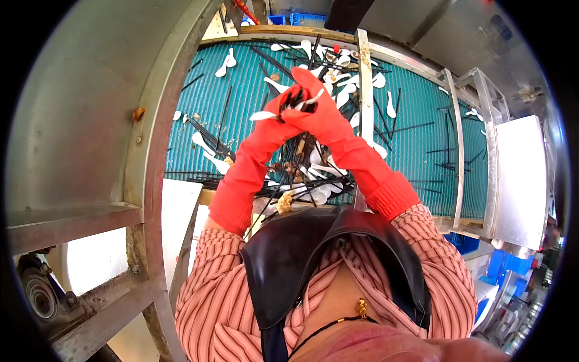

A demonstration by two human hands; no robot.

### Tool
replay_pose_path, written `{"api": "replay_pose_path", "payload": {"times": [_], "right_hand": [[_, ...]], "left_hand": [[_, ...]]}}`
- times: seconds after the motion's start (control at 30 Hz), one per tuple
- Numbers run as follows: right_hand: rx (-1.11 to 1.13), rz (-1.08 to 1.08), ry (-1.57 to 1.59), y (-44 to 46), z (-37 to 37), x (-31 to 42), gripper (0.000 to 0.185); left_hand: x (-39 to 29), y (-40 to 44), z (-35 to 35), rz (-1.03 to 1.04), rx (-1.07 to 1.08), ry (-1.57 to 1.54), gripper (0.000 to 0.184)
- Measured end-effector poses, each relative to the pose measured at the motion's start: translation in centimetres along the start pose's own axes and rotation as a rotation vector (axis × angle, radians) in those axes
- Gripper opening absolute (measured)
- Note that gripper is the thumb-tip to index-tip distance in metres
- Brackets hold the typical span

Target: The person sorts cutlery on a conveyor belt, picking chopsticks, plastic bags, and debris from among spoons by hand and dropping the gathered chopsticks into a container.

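Note:
My left hand (277, 117) and my right hand (322, 114), both in long red rubber gloves, meet above the teal ribbed belt (205, 102). Together they are closed around a bundle of black chopsticks (294, 102), seen nearly end on. A white spoon (263, 116) sticks out on the left of the bundle, and another pale spoon lies across it at the right. Beneath and around my hands, white soup spoons (346, 95) and loose black chopsticks (224, 114) are scattered over the belt. Brown food scraps (284, 203) lie among them near my body.
A pale crossbar (365, 90) spans the belt just right of my hands, with a metal bar (458, 151) farther right. The steel frame (151, 120) rises close on the left. A white panel (520, 181) and blue crates (506, 265) are at far right.

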State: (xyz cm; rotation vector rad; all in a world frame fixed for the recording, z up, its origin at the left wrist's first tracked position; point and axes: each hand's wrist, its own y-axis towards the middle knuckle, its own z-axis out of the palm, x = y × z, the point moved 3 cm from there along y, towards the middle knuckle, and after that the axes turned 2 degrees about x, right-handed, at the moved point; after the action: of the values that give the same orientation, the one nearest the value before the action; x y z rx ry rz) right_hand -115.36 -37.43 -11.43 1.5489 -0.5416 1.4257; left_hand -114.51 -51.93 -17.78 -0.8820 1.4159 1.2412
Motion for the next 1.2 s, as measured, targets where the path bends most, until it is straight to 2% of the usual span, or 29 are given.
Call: {"api": "replay_pose_path", "payload": {"times": [0.03,0.07,0.1,0.2,0.3,0.37,0.4,0.43,0.5,0.57,0.6,0.63,0.67,0.73,0.77,0.8,0.83,0.9,0.97,1.0,1.03,1.1,1.13,1.2], "right_hand": [[0.031,0.064,0.099,-0.6,0.1,-0.1,0.086],[0.016,0.133,-0.022,-1.0,-0.6,-3.0,0.092],[0.039,0.122,-0.081,-1.2,-0.4,-2.3,0.093],[0.051,0.049,-0.218,-1.3,0.3,0.1,0.096],[0.081,-0.049,-0.018,-0.7,1.3,0.1,0.091],[0.124,0.023,-0.045,-0.2,2.2,-0.6,0.083],[0.146,0.06,-0.057,-0.1,2.6,-1.1,0.08],[0.079,0.034,-0.099,0.3,2.7,-1.5,0.075],[-0.056,-0.019,-0.183,1.1,2.6,-2.3,0.066],[-0.11,-0.173,-0.103,2.5,1.8,-2.4,0.053],[-0.131,-0.079,-0.007,2.9,1.9,-1.4,0.051],[-0.154,0.016,0.088,3.2,1.8,-0.3,0.049],[-0.147,0.085,0.17,3.4,1.2,-0.6,0.042],[-0.043,0.221,0.067,3.6,-0.4,-1.3,0.036],[0.007,0.289,0.017,3.6,-1.4,-2.0,0.034],[0.106,0.052,-0.142,3.9,-2.9,-3.3,0.027],[-0.055,0.158,0.164,2.9,-2.8,-4.5,0.032],[0.094,0.016,-0.168,2.4,-3.4,-4.2,0.032],[0.137,0.071,-0.024,1.8,-2.3,-4.5,0.035],[0.097,0.304,0.056,1.1,-1.5,-3.3,0.04],[0.047,0.313,0.157,0.8,-1.3,-5.0,0.043],[0.056,0.365,0.139,0.6,-1.9,-6.4,0.048],[0.03,0.362,0.177,0.4,-1.7,-6.4,0.05],[-0.013,0.343,0.245,0.9,-1.3,-6.0,0.054]], "left_hand": [[0.8,-0.8,0.1,0.04,0.032,-0.088,0.088],[1.8,-1.3,0.0,-0.011,0.006,-0.126,0.086],[1.6,-1.7,0.3,-0.065,-0.021,-0.164,0.084],[3.3,-1.7,0.0,-0.09,-0.065,0.008,0.073],[3.5,-1.9,-0.2,-0.091,-0.09,-0.108,0.059],[10.7,-0.7,-3.1,-0.245,-0.018,-0.672,0.052],[10.9,-0.5,-3.1,-0.264,-0.024,-0.815,0.049],[11.1,-0.4,-3.1,-0.285,-0.033,-0.957,0.047],[4.7,0.3,0.0,-0.214,-0.136,-0.96,0.045],[2.1,0.2,0.6,0.056,-0.101,-0.126,0.051],[0.8,0.0,0.9,0.174,-0.174,0.246,0.054],[0.7,-0.3,1.1,0.078,-0.201,0.146,0.052],[0.6,-0.1,1.1,0.002,-0.141,0.06,0.05],[0.5,0.3,1.1,-0.144,-0.02,-0.117,0.046],[0.5,0.0,1.0,-0.238,-0.042,-0.125,0.044],[0.1,-0.5,0.9,-0.33,-0.063,-0.13,0.043],[0.1,-0.9,0.5,-0.427,-0.085,-0.135,0.042],[1.1,-1.5,0.3,-0.347,0.011,-0.214,0.045],[0.7,-1.9,0.3,-0.214,0.024,-0.163,0.047],[2.2,-2.2,0.2,-0.18,0.012,-0.064,0.042],[3.4,-2.4,-0.2,-0.201,0.004,0.038,0.041],[4.5,-2.8,-0.6,-0.25,-0.01,0.234,0.038],[4.3,-2.8,-0.4,-0.211,-0.016,0.139,0.036],[3.6,-2.7,-0.3,-0.27,0.0,0.05,0.035]]}}
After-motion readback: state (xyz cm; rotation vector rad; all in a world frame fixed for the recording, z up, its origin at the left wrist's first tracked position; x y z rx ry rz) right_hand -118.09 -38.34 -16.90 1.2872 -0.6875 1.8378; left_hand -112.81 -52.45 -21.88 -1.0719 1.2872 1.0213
